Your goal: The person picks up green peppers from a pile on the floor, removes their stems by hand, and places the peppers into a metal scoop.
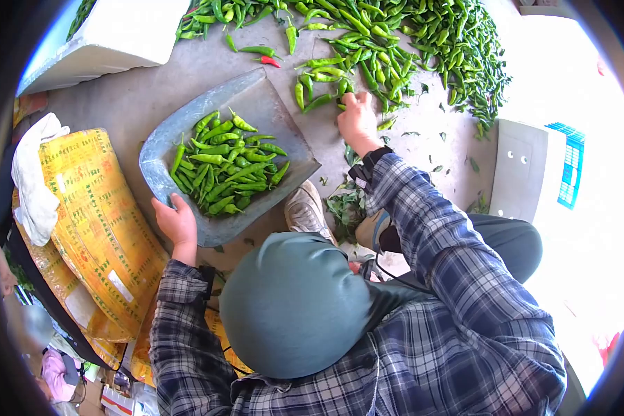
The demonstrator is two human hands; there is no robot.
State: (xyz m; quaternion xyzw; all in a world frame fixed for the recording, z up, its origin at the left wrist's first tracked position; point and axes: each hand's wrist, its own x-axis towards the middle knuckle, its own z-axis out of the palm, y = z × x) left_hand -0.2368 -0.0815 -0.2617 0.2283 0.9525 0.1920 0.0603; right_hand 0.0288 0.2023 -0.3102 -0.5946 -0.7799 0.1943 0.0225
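A grey metal scoop (277, 114) holding a heap of green peppers (225, 163) rests at the left centre. My left hand (177, 220) grips its lower left rim, thumb on top and the other fingers hidden beneath. To the right of the scoop, my right hand (358, 121) reaches down at the near edge of the loose pepper pile (388, 62). Its fingers are bent together by a green pepper; whether they hold it is too small to make out. A single red pepper (270, 62) lies on the floor beyond the scoop.
A white foam box (128, 41) stands at the upper left. Yellow-taped cardboard (93, 222) with a white cloth (40, 177) lies left of the scoop. A pale grey container (520, 170) and blue basket (570, 166) are at the right. Loose leaves (347, 206) lie near my shoes (306, 210).
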